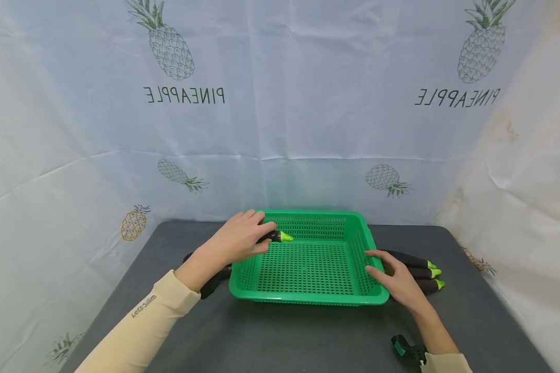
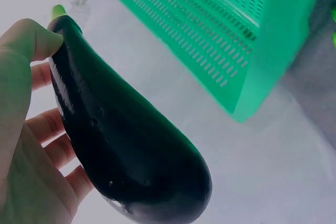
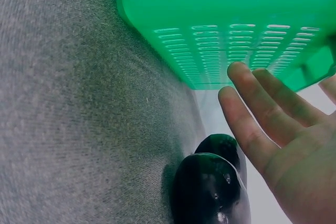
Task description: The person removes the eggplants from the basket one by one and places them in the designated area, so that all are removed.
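Note:
My left hand (image 1: 245, 235) grips a dark purple eggplant (image 2: 126, 129) near its bright green stem, above the left side of a green plastic basket (image 1: 305, 299). In the left wrist view, the thumb lies on the eggplant's neck and the other fingers lie behind it. At the basket's right side rests my right hand (image 1: 399, 280), two digits over the rim. Its other fingers (image 3: 268, 114) extend straight along the outer wall; whether they all touch it I cannot tell. The slotted basket floor shows nothing lying on it.
Three eggplants (image 1: 422, 273) lie side by side right of the basket, stems pointing right. A black device (image 1: 408, 349) is near the right wrist; dark shapes (image 1: 210, 286) show under the left wrist. Pineapple-print curtains (image 1: 284, 119) surround the dark grey table (image 1: 308, 342).

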`<move>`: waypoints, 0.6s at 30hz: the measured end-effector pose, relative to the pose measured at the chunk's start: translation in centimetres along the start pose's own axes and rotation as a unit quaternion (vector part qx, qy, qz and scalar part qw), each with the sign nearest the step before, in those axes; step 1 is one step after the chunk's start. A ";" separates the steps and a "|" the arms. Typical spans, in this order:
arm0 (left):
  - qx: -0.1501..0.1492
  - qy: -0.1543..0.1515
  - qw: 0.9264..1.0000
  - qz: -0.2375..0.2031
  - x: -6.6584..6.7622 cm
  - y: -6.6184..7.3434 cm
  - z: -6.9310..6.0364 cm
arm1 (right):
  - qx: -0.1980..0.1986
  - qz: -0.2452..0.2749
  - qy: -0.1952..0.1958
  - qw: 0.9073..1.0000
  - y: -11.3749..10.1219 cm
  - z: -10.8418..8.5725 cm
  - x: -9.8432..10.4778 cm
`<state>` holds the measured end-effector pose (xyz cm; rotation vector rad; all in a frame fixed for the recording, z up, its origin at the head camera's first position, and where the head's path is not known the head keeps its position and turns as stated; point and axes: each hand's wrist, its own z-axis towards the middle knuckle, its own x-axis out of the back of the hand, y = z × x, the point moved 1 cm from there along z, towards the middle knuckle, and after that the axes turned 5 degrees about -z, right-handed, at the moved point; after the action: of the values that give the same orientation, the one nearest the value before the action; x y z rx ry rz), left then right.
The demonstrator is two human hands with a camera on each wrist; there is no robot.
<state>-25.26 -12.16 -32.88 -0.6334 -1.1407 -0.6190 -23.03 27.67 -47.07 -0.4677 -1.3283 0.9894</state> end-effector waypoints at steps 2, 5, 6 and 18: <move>-0.001 0.011 1.000 0.003 0.1 -0.2 -0.5 | 0.000 0.000 -0.001 1.000 0.0 0.0 0.0; 0.001 0.026 1.000 0.000 0.2 -0.5 -1.1 | -0.002 -0.004 -0.001 1.000 0.0 0.0 0.0; 0.002 0.029 1.000 -0.003 0.3 -0.6 -1.3 | -0.002 -0.001 -0.001 1.000 -0.1 -0.1 0.0; 0.018 0.062 0.998 -0.023 0.3 -3.0 -3.8 | 0.000 0.017 0.000 1.000 -0.2 -0.2 0.0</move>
<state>-25.03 -17.03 -33.26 -0.5324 -1.0507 -0.6667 -22.80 27.59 -46.92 -0.4910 -1.3238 1.0180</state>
